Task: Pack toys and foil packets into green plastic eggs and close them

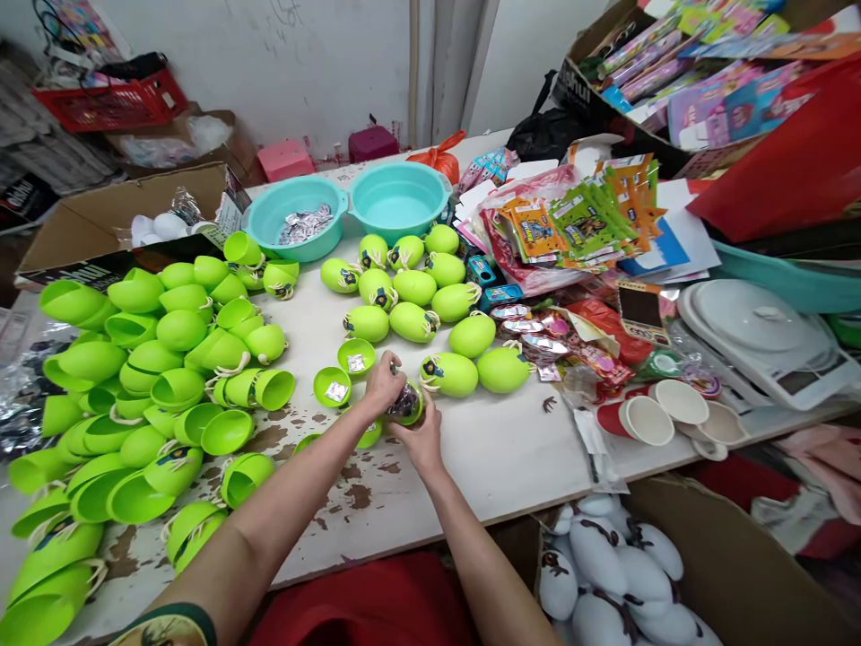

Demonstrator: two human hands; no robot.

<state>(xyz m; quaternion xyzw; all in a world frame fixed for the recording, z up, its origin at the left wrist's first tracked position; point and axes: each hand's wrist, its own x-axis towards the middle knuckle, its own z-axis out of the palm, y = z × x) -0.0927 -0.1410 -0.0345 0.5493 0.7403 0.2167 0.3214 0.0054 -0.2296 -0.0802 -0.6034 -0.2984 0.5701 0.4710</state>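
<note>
In the head view, a bright-green plastic egg half [415, 414] is held above a white, worn-topped table [504, 458] and serves as the landmark. It is gripped at its near right side by the right hand [423, 440], whose fingers are closed around it. Its open side is turned upward, and dark contents [404, 402] can be seen inside. The left hand [383, 386] is held at its left rim with the fingers bent over the opening; whether anything is pinched there cannot be told.

To the left of the held half, two green egg halves with small silvery packets [337, 391] inside are set down. Farther left, a large heap of open green plastic shells with cream-coloured cords [181, 330] is spread. Beyond it and to its right, whole green plastic eggs [469, 335] are grouped. Well beyond it, a turquoise plastic basin [289, 251] holding small packets is placed beside a second turquoise plastic basin [402, 222]. Far to its right, orange and green printed pouches [592, 222] are piled, and a white scale [773, 345] is stood.
</note>
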